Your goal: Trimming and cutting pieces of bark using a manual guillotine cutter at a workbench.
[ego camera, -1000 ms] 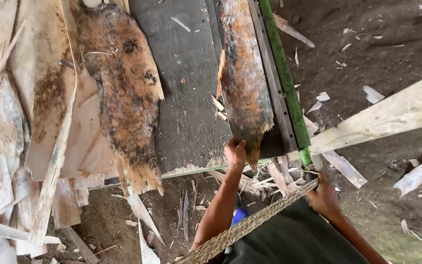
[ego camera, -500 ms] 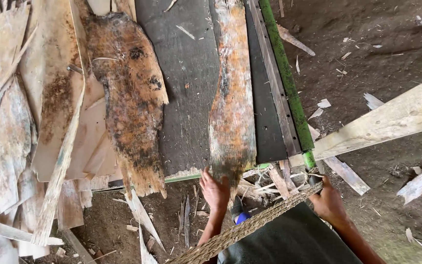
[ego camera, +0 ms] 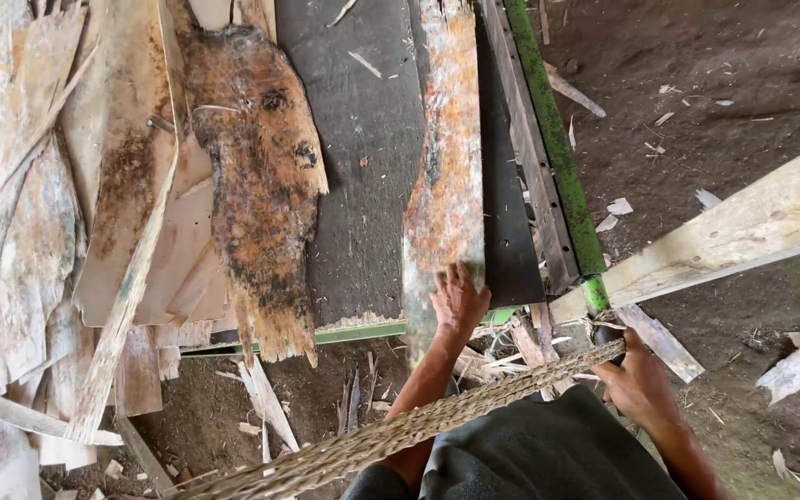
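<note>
Left hand [ego camera: 458, 298] grips the near end of the long orange-stained veneer strip [ego camera: 444, 176], which lies lengthwise on the dark conveyor belt [ego camera: 363, 185], right of a wider bark-stained sheet [ego camera: 256, 185]. Right hand [ego camera: 639, 381] is clenched around the braided rope [ego camera: 418, 428] just beside the green rail [ego camera: 556, 148].

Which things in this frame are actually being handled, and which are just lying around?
In hand:
- narrow veneer strip, gripped at its near end by the left hand
- braided rope, right hand at its end
- dark conveyor belt under the strip

Lying about:
- wide stained veneer sheet
- veneer pile
- pale plank
- wood scraps
</note>
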